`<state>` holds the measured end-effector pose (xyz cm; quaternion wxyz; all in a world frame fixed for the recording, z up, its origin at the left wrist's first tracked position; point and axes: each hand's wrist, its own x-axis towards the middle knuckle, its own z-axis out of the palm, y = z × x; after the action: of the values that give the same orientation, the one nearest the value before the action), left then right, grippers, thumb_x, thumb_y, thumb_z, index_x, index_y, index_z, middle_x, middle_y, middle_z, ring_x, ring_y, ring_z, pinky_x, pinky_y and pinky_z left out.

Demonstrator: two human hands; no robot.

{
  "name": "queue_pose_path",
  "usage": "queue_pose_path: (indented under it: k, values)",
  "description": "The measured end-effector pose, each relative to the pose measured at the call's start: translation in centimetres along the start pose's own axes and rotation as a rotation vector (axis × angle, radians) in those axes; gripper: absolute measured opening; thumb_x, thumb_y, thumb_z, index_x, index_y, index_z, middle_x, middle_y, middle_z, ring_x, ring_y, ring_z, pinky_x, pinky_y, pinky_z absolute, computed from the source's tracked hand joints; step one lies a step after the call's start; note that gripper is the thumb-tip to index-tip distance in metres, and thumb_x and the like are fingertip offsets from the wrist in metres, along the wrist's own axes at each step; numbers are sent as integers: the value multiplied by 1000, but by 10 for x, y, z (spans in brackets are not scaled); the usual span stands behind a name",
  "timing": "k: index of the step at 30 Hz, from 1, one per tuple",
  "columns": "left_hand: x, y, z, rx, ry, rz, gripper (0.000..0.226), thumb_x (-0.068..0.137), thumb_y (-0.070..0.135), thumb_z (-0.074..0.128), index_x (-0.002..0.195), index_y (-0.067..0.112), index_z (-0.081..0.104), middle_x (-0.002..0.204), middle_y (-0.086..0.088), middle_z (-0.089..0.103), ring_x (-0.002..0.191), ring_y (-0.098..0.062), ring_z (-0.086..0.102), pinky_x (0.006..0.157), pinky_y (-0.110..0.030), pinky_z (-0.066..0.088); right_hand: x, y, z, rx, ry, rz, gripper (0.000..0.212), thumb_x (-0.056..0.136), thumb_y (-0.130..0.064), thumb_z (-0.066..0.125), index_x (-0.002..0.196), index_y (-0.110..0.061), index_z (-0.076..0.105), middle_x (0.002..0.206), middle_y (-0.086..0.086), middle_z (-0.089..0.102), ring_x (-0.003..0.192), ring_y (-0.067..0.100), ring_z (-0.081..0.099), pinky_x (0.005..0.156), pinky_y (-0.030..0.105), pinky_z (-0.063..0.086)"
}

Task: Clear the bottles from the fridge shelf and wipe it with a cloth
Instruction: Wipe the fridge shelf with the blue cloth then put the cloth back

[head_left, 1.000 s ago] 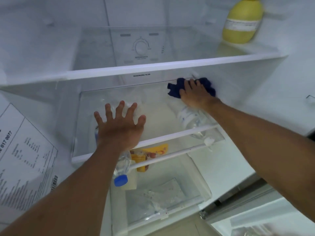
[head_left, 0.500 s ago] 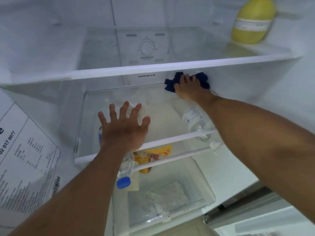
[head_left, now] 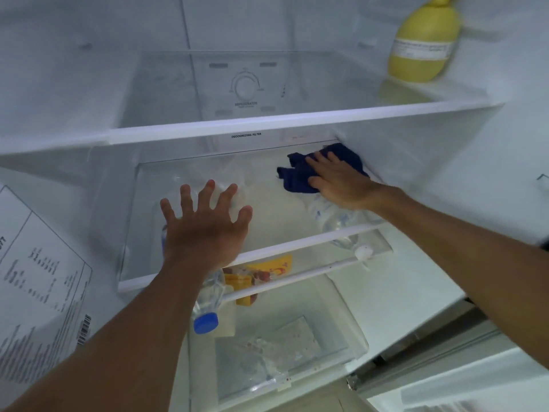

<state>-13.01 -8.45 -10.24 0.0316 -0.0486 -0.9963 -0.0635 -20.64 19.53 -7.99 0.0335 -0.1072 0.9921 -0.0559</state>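
Note:
My right hand [head_left: 341, 182] presses a dark blue cloth [head_left: 300, 178] flat on the glass fridge shelf [head_left: 267, 215], near its back right corner. My left hand [head_left: 205, 227] rests on the front left of that shelf, palm down with fingers spread, holding nothing. Seen through the glass, a clear bottle with a blue cap [head_left: 208, 304] lies on the level below at the left. A second clear bottle with a white cap [head_left: 341, 230] lies below at the right. A yellow bottle [head_left: 421, 46] stands on the upper shelf at the far right.
The upper glass shelf's white front rail [head_left: 297, 121] runs just above my hands. A yellow packet [head_left: 255, 278] lies below the wiped shelf. A clear crisper drawer [head_left: 282, 352] sits at the bottom. A printed label sheet [head_left: 38, 286] covers the left wall.
My right hand has slid the cloth forward and slightly left from the back right corner. My left hand has stayed spread on the shelf's front left.

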Motion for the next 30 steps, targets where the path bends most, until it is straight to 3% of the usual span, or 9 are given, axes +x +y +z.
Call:
queue_pose_path:
  k: [2, 5, 8, 10, 14, 19, 21, 24, 30]
  values:
    - [1, 1, 1, -2, -8, 5, 72, 95, 73, 4, 161, 45, 6, 174, 6, 2, 159, -36, -3, 122, -66, -3, -3, 21, -6, -72, -11, 6, 47, 107, -25, 32, 148, -3, 37, 168, 16, 6, 154, 40, 2, 124, 55, 6]
    - [1, 1, 1, 4, -3, 8, 71, 95, 73, 4, 161, 45, 5, 174, 5, 1, 159, -36, -4, 122, -66, -3, 44, 9, -11, 13, 2, 238, 71, 96, -49, 13, 158, -14, 15, 169, 15, -1, 154, 39, -3, 123, 57, 4]
    - [0, 1, 0, 0, -8, 5, 71, 95, 72, 3, 161, 45, 5, 174, 5, 1, 159, -36, -4, 122, -66, -4, 60, -13, -7, -11, 9, 234, 68, 98, -42, 14, 160, -15, 8, 169, 11, -1, 154, 41, -4, 123, 55, 3]
    - [-1, 2, -1, 0, -6, 7, 70, 96, 72, 4, 161, 45, 6, 174, 5, 0, 159, -36, -4, 122, -66, -4, 27, -14, -8, -1, 9, 115, 61, 101, -34, 22, 158, -15, 21, 169, 8, 1, 154, 41, -1, 122, 58, 10]
    - [-2, 3, -3, -2, -12, 0, 68, 97, 70, 7, 161, 46, 7, 174, 6, 2, 159, -36, -3, 122, -66, -4, -55, -2, -4, 153, -9, 169, 58, 105, -50, 21, 160, -36, 8, 169, -7, -2, 156, 24, -5, 123, 44, 2]
    - [-2, 5, -3, 1, -12, -10, 68, 97, 69, 7, 161, 45, 7, 174, 6, 2, 158, -36, -3, 122, -66, -3, 39, 6, -12, 74, -37, 255, 87, 79, -73, -6, 158, -39, 6, 170, 10, -1, 154, 41, -2, 121, 60, 3]
    - [-2, 4, -3, 3, -9, -4, 69, 96, 69, 6, 161, 44, 6, 174, 5, 2, 158, -37, -2, 122, -67, -2, 66, -11, -9, 84, -25, 334, 73, 94, -65, 6, 160, -34, 4, 169, 12, -3, 154, 41, -2, 122, 57, 1]
    - [-3, 3, -3, 15, -11, 6, 73, 92, 71, 2, 160, 44, 5, 174, 5, 2, 158, -37, -2, 122, -67, -1, 36, -34, -10, 53, -17, 187, 64, 105, -52, 17, 161, -25, 6, 170, 10, 0, 154, 39, 3, 122, 51, 6]
    - [-3, 5, -6, -4, -23, 1, 78, 88, 72, 0, 161, 44, 7, 174, 5, 2, 159, -36, -3, 122, -66, -1, -12, -14, -20, 102, 2, 328, 71, 100, -55, 30, 156, -12, 21, 163, 14, 25, 148, 37, 26, 119, 50, 23]
